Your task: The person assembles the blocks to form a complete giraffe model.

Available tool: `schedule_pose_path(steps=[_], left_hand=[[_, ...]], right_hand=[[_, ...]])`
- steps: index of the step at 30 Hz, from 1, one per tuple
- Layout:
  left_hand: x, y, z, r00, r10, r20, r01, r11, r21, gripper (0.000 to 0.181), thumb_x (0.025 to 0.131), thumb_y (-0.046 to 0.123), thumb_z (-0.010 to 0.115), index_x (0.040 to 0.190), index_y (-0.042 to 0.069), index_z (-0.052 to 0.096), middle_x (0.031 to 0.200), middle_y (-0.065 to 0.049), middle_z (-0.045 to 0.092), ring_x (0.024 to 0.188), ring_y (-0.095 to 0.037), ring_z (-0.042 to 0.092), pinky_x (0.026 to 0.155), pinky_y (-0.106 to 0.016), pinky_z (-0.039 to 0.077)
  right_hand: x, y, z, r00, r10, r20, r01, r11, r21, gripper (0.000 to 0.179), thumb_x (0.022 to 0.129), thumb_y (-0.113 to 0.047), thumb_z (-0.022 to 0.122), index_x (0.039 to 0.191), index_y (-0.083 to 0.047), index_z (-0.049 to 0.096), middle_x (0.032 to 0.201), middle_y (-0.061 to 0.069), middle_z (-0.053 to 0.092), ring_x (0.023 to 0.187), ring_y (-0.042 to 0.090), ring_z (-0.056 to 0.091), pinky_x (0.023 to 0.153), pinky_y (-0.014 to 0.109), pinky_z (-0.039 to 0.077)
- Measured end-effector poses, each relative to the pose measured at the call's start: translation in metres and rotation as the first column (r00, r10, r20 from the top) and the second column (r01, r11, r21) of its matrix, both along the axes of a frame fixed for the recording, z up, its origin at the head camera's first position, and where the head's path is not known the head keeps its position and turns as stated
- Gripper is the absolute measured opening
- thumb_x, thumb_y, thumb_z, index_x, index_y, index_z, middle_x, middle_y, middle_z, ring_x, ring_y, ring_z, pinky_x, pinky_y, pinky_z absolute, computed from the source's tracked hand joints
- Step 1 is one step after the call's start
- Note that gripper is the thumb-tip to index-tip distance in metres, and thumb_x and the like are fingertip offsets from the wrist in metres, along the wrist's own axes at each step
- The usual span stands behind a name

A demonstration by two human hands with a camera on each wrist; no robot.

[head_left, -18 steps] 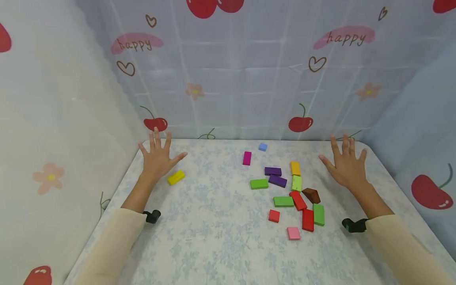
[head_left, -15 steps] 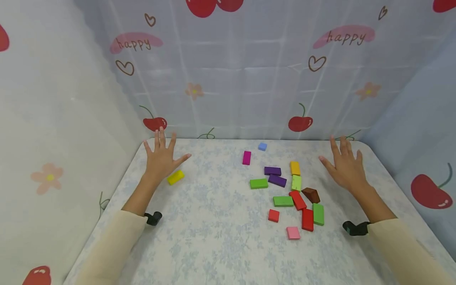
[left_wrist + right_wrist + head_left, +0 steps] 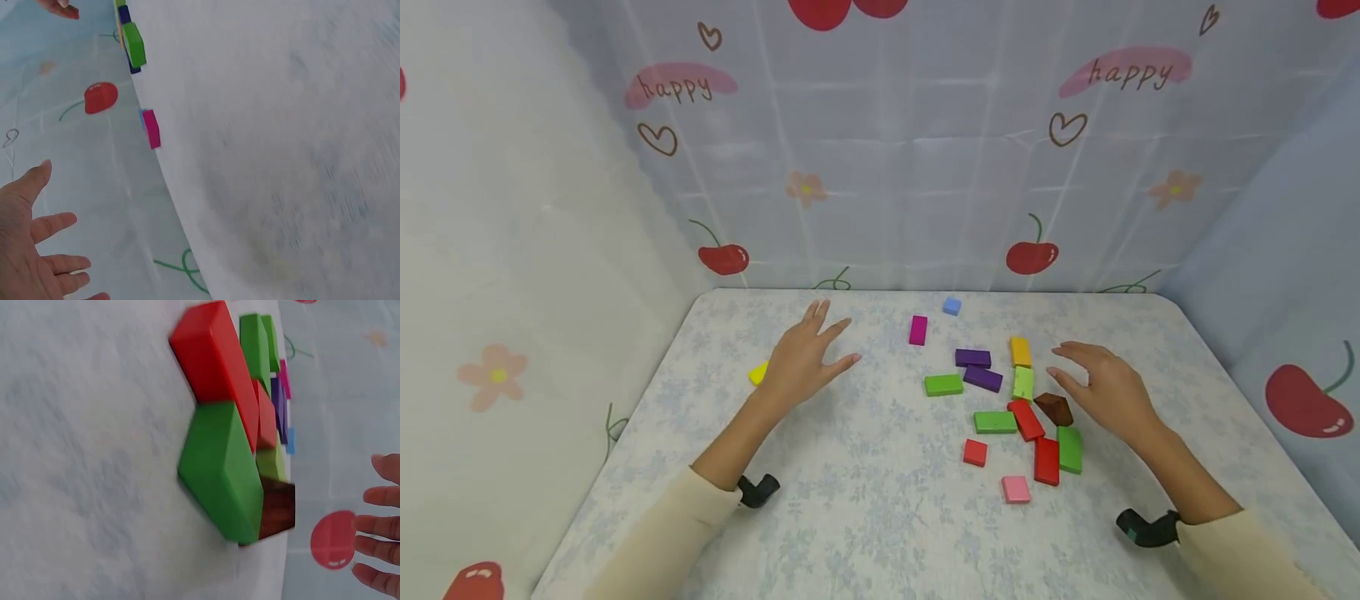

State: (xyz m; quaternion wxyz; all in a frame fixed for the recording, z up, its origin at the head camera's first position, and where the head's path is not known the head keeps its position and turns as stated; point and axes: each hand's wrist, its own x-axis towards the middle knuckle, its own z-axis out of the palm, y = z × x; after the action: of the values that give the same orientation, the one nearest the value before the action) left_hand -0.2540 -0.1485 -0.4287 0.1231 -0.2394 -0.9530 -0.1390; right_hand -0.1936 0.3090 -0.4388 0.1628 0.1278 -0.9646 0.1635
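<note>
My left hand (image 3: 797,362), fingers spread and holding nothing, hovers over the left part of the table; it partly covers a yellow block (image 3: 758,373). My right hand (image 3: 1108,387) is at the right, its fingers loosely bent and nothing in them. Nearest to it lies a brown block (image 3: 1055,409), beside a green block (image 3: 1070,450) and a red block (image 3: 1047,461). Left of its fingertips are an orange block (image 3: 1020,352) and a light green block (image 3: 1023,383). In the right wrist view the green block (image 3: 219,469) and brown block (image 3: 275,509) show large.
Two dark purple blocks (image 3: 973,358) lie near the middle, with a magenta block (image 3: 918,330) and a small blue block (image 3: 952,307) behind. A pink block (image 3: 1016,490) and a small red block (image 3: 975,452) lie nearer the front. Printed curtains (image 3: 910,167) enclose the table (image 3: 865,517).
My left hand has moved right and slightly nearer, now overlapping the yellow block. My right hand has come lower and toward the blocks, its fingers turning leftward and bending. The blocks stay put.
</note>
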Motion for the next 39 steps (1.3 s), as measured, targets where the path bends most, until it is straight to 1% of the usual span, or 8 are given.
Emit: schedule_pose_path(steps=[6,10,14,17,21,24,33,39], left_hand=[[0.012,0.030,0.000,0.971,-0.079,0.224,0.044,0.986,0.158,0.061,0.096,0.050,0.067,0.149,0.023,0.054,0.162,-0.011,0.034,0.150,-0.030,0.031,0.098,-0.062,0.047],[0.014,0.046,-0.006,0.958,-0.099,0.270,0.059,0.987,0.153,0.059,0.095,0.047,0.070,0.147,0.022,0.057,0.156,-0.010,0.045,0.142,-0.030,0.042,0.097,-0.059,0.049],[0.008,0.060,-0.014,0.944,-0.118,0.307,0.071,0.985,0.160,0.055,0.094,0.040,0.074,0.143,0.018,0.061,0.142,-0.009,0.058,0.129,-0.028,0.055,0.096,-0.051,0.052],[0.002,0.071,-0.020,0.917,-0.156,0.367,0.089,0.977,0.193,0.054,0.093,0.038,0.075,0.140,0.016,0.063,0.132,-0.010,0.065,0.114,-0.026,0.063,0.084,-0.043,0.055],[-0.005,0.086,-0.028,0.872,-0.177,0.457,0.084,0.973,0.217,0.052,0.093,0.037,0.075,0.139,0.014,0.064,0.118,-0.009,0.070,0.092,-0.021,0.066,0.064,-0.033,0.051],[-0.006,0.098,-0.031,0.853,-0.164,0.496,0.068,0.976,0.207,0.051,0.091,0.034,0.077,0.136,0.014,0.066,0.108,-0.006,0.071,0.086,-0.017,0.063,0.060,-0.030,0.049],[-0.009,0.125,-0.037,0.864,-0.112,0.492,0.075,0.993,0.095,0.042,0.086,0.029,0.084,0.124,0.016,0.074,0.088,0.005,0.067,0.079,-0.011,0.059,0.061,-0.028,0.047],[-0.010,0.135,-0.038,0.882,-0.084,0.464,0.067,0.996,0.053,0.037,0.085,0.026,0.085,0.119,0.015,0.076,0.097,0.003,0.069,0.080,-0.011,0.057,0.061,-0.028,0.047]], right_hand=[[0.012,-0.023,0.000,0.998,0.057,0.032,-0.057,0.998,-0.005,0.037,0.086,-0.018,0.083,0.118,-0.004,0.074,0.118,0.020,0.070,0.111,0.040,0.062,0.083,0.057,0.055],[0.016,-0.038,-0.004,0.990,0.079,0.113,-0.080,0.997,0.002,0.031,0.083,-0.020,0.086,0.110,-0.008,0.079,0.102,0.012,0.072,0.093,0.029,0.066,0.071,0.042,0.059],[0.014,-0.050,-0.009,0.974,0.137,0.183,-0.144,0.989,0.023,0.026,0.083,-0.022,0.086,0.106,-0.011,0.081,0.078,-0.003,0.061,0.070,0.014,0.056,0.058,0.027,0.049],[0.012,-0.055,-0.010,0.957,0.167,0.239,-0.180,0.983,0.034,0.026,0.083,-0.025,0.086,0.105,-0.012,0.081,0.067,-0.010,0.052,0.063,0.010,0.046,0.054,0.026,0.040],[0.009,-0.056,-0.011,0.924,0.169,0.344,-0.195,0.980,0.042,0.034,0.082,-0.030,0.087,0.109,-0.012,0.080,0.066,-0.010,0.052,0.064,0.011,0.046,0.055,0.026,0.040],[0.008,-0.057,-0.012,0.903,0.165,0.397,-0.205,0.977,0.062,0.039,0.081,-0.033,0.087,0.112,-0.011,0.079,0.069,-0.010,0.055,0.068,0.012,0.047,0.057,0.026,0.042],[0.006,-0.056,-0.015,0.891,0.175,0.418,-0.236,0.967,0.097,0.037,0.079,-0.029,0.089,0.110,-0.012,0.079,0.074,-0.011,0.062,0.071,0.012,0.049,0.058,0.025,0.044],[0.004,-0.054,-0.014,0.879,0.199,0.434,-0.258,0.963,0.083,0.036,0.080,-0.027,0.088,0.110,-0.010,0.078,0.070,-0.010,0.055,0.069,0.012,0.047,0.058,0.026,0.043]])
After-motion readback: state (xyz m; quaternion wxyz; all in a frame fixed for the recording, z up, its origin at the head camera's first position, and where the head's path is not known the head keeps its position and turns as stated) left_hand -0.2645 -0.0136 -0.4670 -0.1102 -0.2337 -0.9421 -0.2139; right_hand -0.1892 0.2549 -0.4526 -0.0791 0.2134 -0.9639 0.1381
